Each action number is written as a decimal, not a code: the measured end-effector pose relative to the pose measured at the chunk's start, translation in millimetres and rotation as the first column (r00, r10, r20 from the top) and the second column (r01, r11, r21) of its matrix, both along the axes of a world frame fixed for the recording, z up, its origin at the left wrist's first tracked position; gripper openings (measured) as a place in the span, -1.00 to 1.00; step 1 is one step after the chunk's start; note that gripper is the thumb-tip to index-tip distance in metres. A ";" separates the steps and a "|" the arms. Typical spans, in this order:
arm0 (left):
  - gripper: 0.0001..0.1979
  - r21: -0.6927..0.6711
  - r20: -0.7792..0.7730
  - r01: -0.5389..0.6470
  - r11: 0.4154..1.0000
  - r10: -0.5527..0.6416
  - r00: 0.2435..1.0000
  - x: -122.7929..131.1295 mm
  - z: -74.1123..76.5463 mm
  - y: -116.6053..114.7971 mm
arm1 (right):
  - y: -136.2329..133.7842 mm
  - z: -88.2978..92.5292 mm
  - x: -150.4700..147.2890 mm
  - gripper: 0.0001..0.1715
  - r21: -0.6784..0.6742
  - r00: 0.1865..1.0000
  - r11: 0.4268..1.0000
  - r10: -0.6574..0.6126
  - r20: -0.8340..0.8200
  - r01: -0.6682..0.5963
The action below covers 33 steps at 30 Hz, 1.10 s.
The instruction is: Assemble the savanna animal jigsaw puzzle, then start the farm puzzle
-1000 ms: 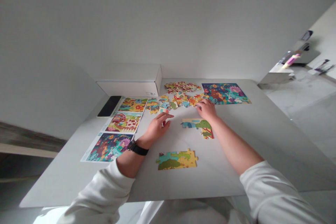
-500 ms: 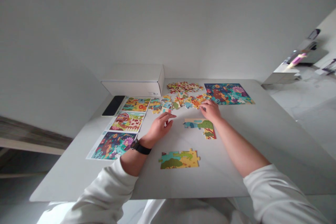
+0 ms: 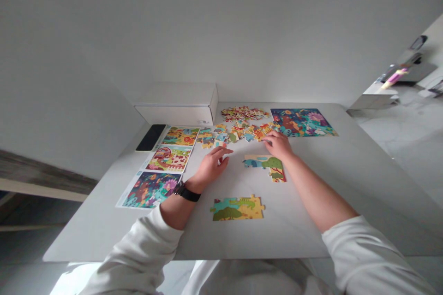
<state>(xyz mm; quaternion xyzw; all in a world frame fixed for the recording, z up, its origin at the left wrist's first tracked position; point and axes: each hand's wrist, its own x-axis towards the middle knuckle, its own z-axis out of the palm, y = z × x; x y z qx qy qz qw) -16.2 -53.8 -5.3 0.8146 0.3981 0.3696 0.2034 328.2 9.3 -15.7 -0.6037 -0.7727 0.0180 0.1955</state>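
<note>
My left hand (image 3: 213, 164) hovers over or rests on the table just in front of the loose puzzle pieces, its fingers loosely bent and apart, with nothing in them. A black watch is on that wrist. At the right end of the loose jigsaw pieces (image 3: 233, 137) is my right hand (image 3: 278, 144), fingers apart, fingertips by the orange pieces; whether they touch is hard to see. Between my forearms lies a joined corner section (image 3: 273, 163) with a blue animal and a green tree. Nearer me is another joined section (image 3: 238, 208) with a green crocodile and bush.
A heap of reddish pieces (image 3: 244, 113) lies at the back, beside a white box (image 3: 176, 114). To its right is a finished dark-blue puzzle (image 3: 301, 122). A reference sheet with three pictures (image 3: 169, 159) and a black phone (image 3: 151, 137) lie left. A wall stands behind the table (image 3: 311, 184).
The view has shifted very slightly. Both hands stay in nearly the same places, and the puzzle sections keep their arrangement.
</note>
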 end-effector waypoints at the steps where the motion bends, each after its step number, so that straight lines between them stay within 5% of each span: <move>1: -0.71 -0.003 -0.008 -0.007 1.000 0.006 1.000 -0.3 -0.5 0.5 | -0.1 -0.5 0.1 -0.66 0.000 1.000 1.000 -0.010 0.005 0.010; 8: -0.70 -0.027 -0.033 -0.028 0.999 0.027 0.999 -1.5 -0.4 2.3 | 0.3 -1.1 1.0 -0.57 -0.010 0.999 0.999 -0.048 -0.009 0.048; 13: -0.65 0.012 -0.125 -0.084 0.996 0.085 0.989 -2.4 -3.3 5.0 | 2.4 16.4 0.4 -0.58 0.025 0.987 0.999 -0.044 -0.156 0.049; 21: -0.54 0.083 -0.356 -0.255 0.963 0.268 0.895 -4.3 -7.2 6.0 | 4.0 60.9 -41.9 -0.67 -0.058 0.955 0.974 0.202 -0.218 -0.219; 33: -0.39 0.040 -0.420 -0.283 0.958 0.273 0.865 -6.0 -22.5 7.8 | 61.8 37.4 -124.7 -0.64 -0.234 0.988 0.967 0.125 0.088 -0.101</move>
